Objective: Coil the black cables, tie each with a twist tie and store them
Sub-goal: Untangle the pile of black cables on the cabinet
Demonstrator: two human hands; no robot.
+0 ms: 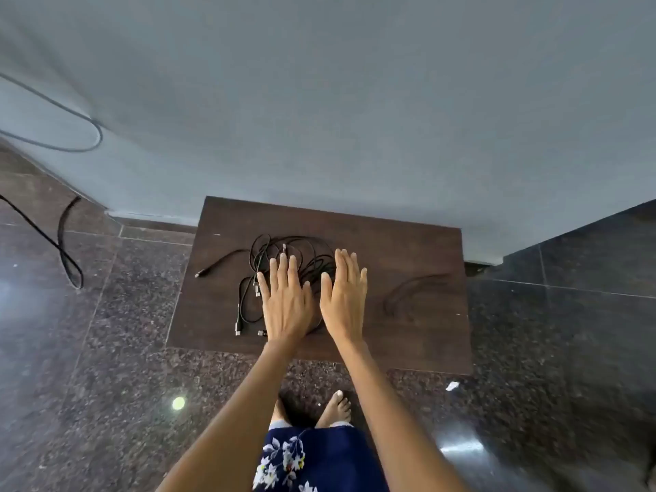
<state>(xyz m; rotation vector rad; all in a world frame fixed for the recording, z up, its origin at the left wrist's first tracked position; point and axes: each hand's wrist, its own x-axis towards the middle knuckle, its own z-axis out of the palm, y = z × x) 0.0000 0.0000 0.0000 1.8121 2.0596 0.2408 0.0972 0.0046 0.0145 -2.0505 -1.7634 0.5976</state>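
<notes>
The person stands at a low dark wooden bench (pixel 408 243) set against a pale wall (pixel 355 101). The bench serves as the landmark for all positions below.

Position of items:
- A loose tangle of black cables (pixel 284 253) lies on the bench top, left of its centre. Several metal connector ends (pixel 237 329) trail toward the bench's near-left edge; one more plug end (pixel 199 274) lies toward the left edge.
- A thin dark curved bundle (pixel 411 291), possibly the twist ties, rests on the right part of the bench, well apart from the tangle. Its identity cannot be confirmed.
- Further black cable (pixel 64 250) lies on the granite floor (pixel 124 349) left of the bench. A grey cable (pixel 81 118) loops along the wall beyond it.

State of the hands:
- Left hand (pixel 285 300): palm down over the tangle, fingers (pixel 283 268) extended and slightly spread. It holds nothing.
- Right hand (pixel 344 296): palm down over the right side of the tangle, fingers extended and close together. It holds nothing.
- Whether either palm touches the cables cannot be told.

Task progress, as a judgement:
- No cable on the bench is coiled. No tie is fitted. No storage container is in view.
- All steps appear to be outstanding: separate the cables, coil each, tie each, store.

Markings: no brand, label or readable writing is visible on the cables, the bench or the floor. A small white scrap (pixel 452 386) lies on the floor by the bench's near-right corner; no text on it can be made out.
</notes>
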